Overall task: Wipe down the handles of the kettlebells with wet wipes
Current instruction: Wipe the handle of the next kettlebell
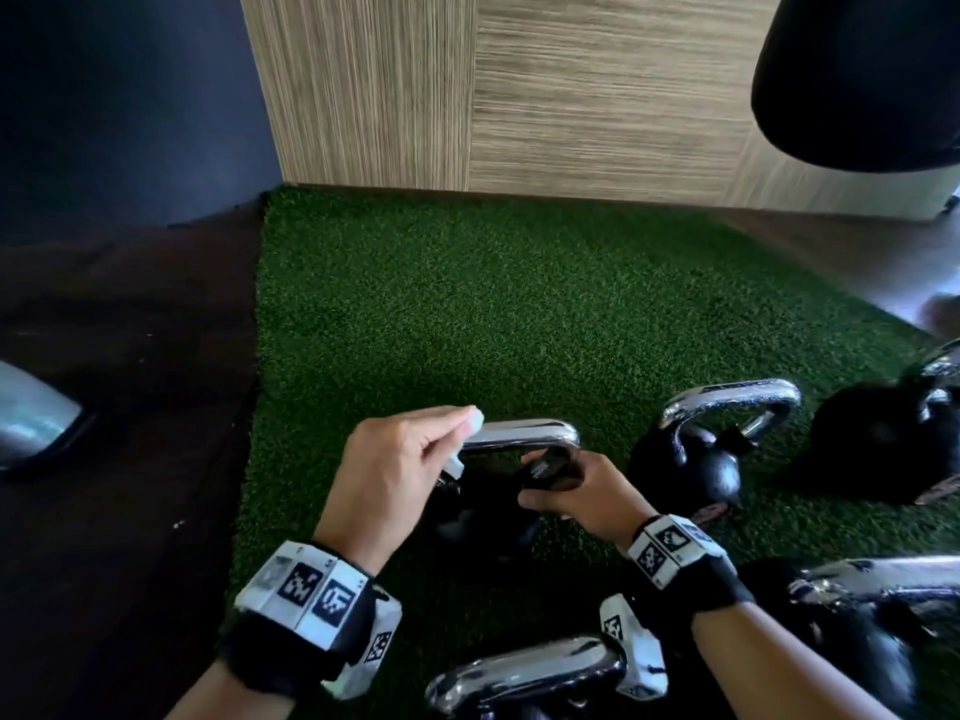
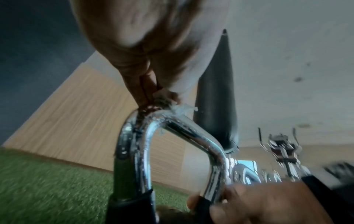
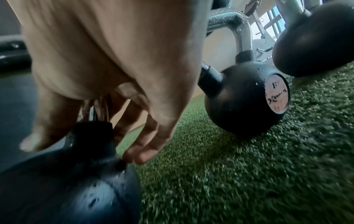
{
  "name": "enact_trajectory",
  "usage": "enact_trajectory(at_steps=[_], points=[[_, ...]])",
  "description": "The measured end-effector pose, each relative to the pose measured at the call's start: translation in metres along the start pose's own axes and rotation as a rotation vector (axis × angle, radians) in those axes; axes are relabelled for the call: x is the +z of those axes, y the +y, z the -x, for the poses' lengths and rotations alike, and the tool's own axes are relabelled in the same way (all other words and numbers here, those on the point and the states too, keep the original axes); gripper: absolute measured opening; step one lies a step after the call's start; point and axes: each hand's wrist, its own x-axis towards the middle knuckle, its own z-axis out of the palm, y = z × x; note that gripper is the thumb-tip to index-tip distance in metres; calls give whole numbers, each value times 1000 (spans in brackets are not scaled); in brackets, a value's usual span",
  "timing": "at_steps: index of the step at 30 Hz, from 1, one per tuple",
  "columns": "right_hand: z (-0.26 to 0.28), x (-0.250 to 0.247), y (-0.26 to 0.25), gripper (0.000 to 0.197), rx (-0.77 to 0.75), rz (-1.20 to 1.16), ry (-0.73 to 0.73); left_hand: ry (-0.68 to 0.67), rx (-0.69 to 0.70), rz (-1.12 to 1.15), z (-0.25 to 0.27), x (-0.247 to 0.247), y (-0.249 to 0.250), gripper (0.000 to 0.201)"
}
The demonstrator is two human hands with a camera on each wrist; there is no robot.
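Observation:
A black kettlebell (image 1: pixel 483 506) with a chrome handle (image 1: pixel 524 433) stands on the green turf in front of me. My left hand (image 1: pixel 400 459) pinches a white wet wipe (image 1: pixel 475 420) and presses it on the handle's left end; the wipe (image 2: pixel 180 108) shows at the handle's bend (image 2: pixel 168 119). My right hand (image 1: pixel 571 491) grips the base of the handle's right leg, its fingers (image 3: pixel 145 151) curled round the black neck (image 3: pixel 93 134) above the ball.
Other chrome-handled kettlebells lie on the turf: one tipped over at right (image 1: pixel 696 459), another further right (image 1: pixel 883 439), one near my wrists (image 1: pixel 524 667), one at lower right (image 1: pixel 852 615). A hanging punch bag (image 1: pixel 857 75) is at top right. Wood wall behind; dark floor left.

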Motion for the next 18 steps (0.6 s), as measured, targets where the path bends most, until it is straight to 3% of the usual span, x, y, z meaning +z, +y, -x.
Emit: enact_trajectory(at_steps=[3,7,11,13,18], points=[[0,5,6,49,-32,12,79,43,-24,38,6,-8,-7,23],[-1,4,7,41,-47,-1,64,-11,100,-28,14,0,-5,28],[-1,4,9,42,-59,-18,64,192,-127,137,34,0,-26,25],[-1,4,10,44,-60,-28,69,211,-237,217,44,1,-33,26],[-2,3,14,47,-70,-38,63,232,-234,311,58,8,-42,26]])
